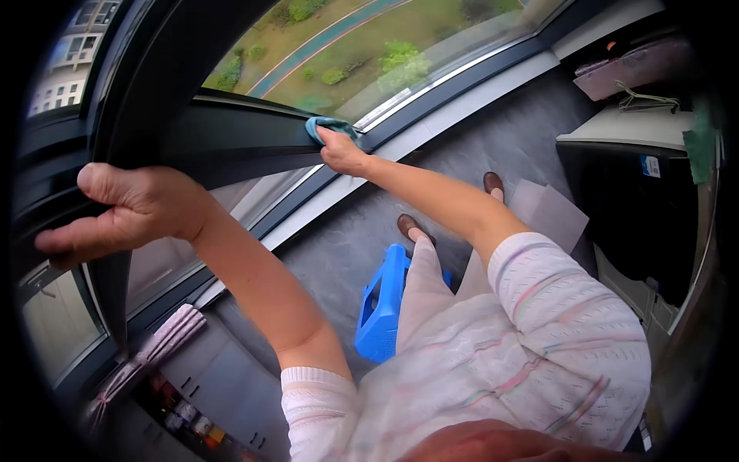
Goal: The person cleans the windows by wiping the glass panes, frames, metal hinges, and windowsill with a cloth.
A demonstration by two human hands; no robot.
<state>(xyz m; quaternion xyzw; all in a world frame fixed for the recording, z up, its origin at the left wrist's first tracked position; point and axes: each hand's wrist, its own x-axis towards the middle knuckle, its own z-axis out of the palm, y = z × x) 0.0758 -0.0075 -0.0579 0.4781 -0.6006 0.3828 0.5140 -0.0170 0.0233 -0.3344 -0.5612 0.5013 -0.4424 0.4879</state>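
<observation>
My right hand (344, 152) is closed on a teal cloth (336, 126), pressing it against the lower end of the dark window frame (246, 132). On the left, my left hand (142, 206) grips the dark frame, with the thumb above and the fingers below, set apart around its edge. Some of those fingertips are in shadow and hard to make out. Behind the cloth, the window glass (369, 58) shows grass and a path outside.
Beside my legs on the grey floor (308, 266) stands a blue plastic stool (381, 308). A white sill (431, 123) runs below the window. To the right is a dark-fronted appliance (631, 208); at lower left are a tied curtain (158, 346) and grey cabinets (231, 385).
</observation>
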